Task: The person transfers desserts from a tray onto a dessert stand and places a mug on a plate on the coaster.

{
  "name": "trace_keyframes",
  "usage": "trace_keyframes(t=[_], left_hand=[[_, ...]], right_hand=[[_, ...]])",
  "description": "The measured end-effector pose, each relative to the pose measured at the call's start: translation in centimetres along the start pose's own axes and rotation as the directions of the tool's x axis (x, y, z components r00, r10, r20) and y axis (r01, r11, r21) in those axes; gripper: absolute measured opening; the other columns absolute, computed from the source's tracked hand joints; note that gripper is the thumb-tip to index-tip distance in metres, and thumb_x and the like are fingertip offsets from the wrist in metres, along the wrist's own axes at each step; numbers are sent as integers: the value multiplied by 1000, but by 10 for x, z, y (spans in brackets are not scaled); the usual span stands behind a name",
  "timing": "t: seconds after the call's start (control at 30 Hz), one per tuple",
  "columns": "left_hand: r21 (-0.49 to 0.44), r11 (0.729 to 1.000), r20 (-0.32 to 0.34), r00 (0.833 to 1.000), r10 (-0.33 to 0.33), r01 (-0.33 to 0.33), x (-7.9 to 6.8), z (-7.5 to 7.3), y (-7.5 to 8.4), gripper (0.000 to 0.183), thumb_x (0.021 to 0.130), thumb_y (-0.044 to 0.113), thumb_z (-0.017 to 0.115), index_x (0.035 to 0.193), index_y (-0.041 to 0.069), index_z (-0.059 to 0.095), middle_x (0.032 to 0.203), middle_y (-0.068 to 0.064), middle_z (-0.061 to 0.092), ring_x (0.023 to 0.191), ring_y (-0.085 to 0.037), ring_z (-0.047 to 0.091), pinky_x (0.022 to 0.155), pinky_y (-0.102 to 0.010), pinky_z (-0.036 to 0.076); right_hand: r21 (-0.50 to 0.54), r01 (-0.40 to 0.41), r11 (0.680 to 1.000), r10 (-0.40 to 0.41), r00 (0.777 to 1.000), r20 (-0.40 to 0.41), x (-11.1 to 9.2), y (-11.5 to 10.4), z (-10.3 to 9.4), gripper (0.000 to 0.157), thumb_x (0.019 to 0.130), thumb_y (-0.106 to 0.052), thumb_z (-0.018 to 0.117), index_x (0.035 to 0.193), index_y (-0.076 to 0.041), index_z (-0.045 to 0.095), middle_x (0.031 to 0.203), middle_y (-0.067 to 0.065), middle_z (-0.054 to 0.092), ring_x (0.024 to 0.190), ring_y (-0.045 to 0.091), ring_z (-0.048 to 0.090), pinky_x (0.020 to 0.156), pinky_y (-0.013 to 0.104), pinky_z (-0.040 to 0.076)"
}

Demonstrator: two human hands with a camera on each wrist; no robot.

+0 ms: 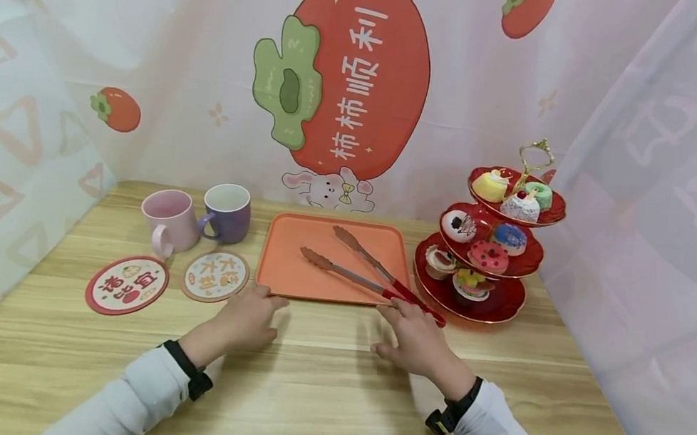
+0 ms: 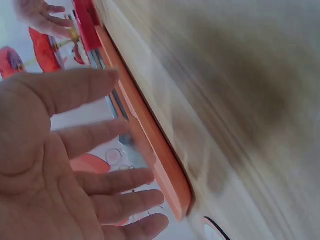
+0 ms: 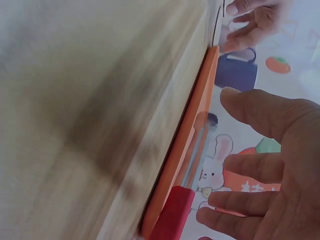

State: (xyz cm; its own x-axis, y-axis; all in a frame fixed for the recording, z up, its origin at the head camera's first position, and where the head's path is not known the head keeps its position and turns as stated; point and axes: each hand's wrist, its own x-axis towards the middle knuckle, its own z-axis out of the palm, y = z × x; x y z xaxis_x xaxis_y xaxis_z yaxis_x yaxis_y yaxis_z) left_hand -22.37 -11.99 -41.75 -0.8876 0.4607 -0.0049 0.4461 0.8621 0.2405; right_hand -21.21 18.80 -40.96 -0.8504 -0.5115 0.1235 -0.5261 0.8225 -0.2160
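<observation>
An orange rectangular tray (image 1: 285, 264) lies on the wooden table, its near edge between both hands. Across it rest metal tongs (image 1: 319, 259) with red handles that reach past the tray's near right edge. My left hand (image 1: 248, 319) is at the tray's near left corner, fingers spread and nothing in its palm in the left wrist view. By the near right corner, close to the tong handles, is my right hand (image 1: 420, 340). Its fingers (image 3: 260, 167) are extended and apart, also holding nothing.
Left of the tray stand a pink mug (image 1: 179, 221) and a purple mug (image 1: 232, 218). Two round coasters, one red-rimmed (image 1: 128, 284) and one brown-rimmed (image 1: 215, 276), lie before them. A three-tier red stand (image 1: 499, 308) with several toy cakes stands at the right. Printed cloth (image 1: 212, 51) hangs behind.
</observation>
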Motion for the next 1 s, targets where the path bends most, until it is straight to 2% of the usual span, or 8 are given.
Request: trace_keyframes(t=[0.13,0.33,0.47,0.73,0.83,1.0], left_hand=[[-13,997,17,997,72,-72,-10,4,8,49,75,21,73,121,10,61,125,-26,47,115,-42,45,79,-61,38],[-74,982,32,984,174,-171,-23,6,16,50,74,24,75,120,10,61,126,-27,46,118,-41,42,82,-61,36],[-93,975,45,977,208,-203,-28,6,18,51,72,24,76,118,9,61,126,-28,46,118,-42,42,82,-62,36],[-109,981,38,985,166,-161,-27,6,9,52,75,25,75,122,9,59,126,-26,47,117,-41,44,83,-59,37],[-126,980,19,987,157,-153,-24,4,1,49,77,24,74,121,7,60,124,-25,49,114,-40,47,82,-60,38],[-164,978,-40,991,124,-129,-18,-3,-19,42,80,19,71,118,4,61,117,-19,56,106,-35,53,82,-51,43]], right_hand=[[-3,25,1000,-25,1000,7,-10,-4,1,61,75,-34,76,125,-5,56,129,24,47,116,41,44,86,60,36],[12,46,999,-47,998,34,-22,-9,4,60,74,-34,77,124,-5,57,130,26,45,121,44,38,88,65,30],[22,42,999,-43,997,59,-29,-12,5,60,75,-34,77,124,-6,57,129,25,45,117,44,42,85,66,31],[29,63,998,-65,996,57,-31,-13,6,59,76,-36,75,123,-5,57,127,25,47,113,42,45,81,62,36],[28,68,997,-70,996,56,-31,-13,6,59,76,-35,75,123,-6,57,128,25,47,113,42,45,81,61,36],[26,73,997,-74,995,65,-30,-16,6,58,76,-35,75,124,-7,57,128,24,47,114,41,45,82,60,36]])
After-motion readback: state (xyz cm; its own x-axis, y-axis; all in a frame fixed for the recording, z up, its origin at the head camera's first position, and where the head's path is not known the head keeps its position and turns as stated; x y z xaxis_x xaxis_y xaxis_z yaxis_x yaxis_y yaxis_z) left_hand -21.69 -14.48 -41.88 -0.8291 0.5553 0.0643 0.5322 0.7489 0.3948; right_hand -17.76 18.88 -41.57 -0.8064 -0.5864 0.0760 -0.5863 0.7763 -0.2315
